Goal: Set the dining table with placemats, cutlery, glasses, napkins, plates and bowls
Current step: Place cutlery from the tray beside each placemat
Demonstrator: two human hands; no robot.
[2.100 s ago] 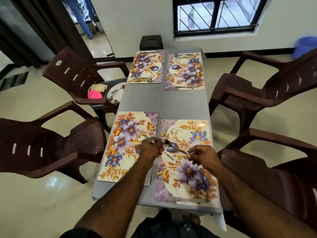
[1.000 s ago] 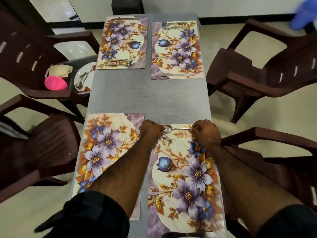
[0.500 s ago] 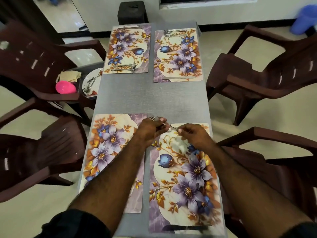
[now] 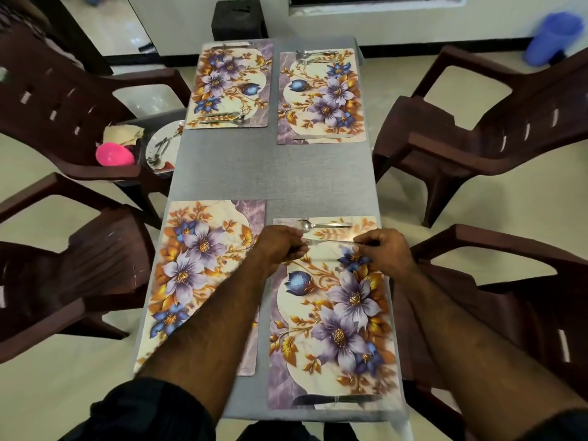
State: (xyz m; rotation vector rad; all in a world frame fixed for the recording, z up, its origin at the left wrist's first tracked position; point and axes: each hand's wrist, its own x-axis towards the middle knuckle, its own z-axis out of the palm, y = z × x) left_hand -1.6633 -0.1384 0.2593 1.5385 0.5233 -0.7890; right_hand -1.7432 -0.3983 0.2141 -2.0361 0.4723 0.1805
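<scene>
Four floral placemats lie on the grey table (image 4: 270,173). Across the far edge of the near right placemat (image 4: 331,313) lies a spoon (image 4: 321,224). Just below it, a fork (image 4: 331,241) lies crosswise between my hands. My left hand (image 4: 280,246) pinches its tine end and my right hand (image 4: 385,253) pinches its handle end. A knife (image 4: 337,399) rests along the near edge of that mat. The near left placemat (image 4: 203,275) is bare. The far left placemat (image 4: 229,84) and far right placemat (image 4: 321,97) carry cutlery.
On the seat of a brown chair at the left stand a plate with spare cutlery (image 4: 162,148), a pink bowl (image 4: 114,154) and folded napkins (image 4: 122,133). Brown plastic chairs (image 4: 477,138) flank both sides of the table. A black stool (image 4: 238,17) stands at the far end.
The spoon that both hands held now lies free on the mat's far edge. My hands have drawn slightly nearer and hold the fork just below it.
</scene>
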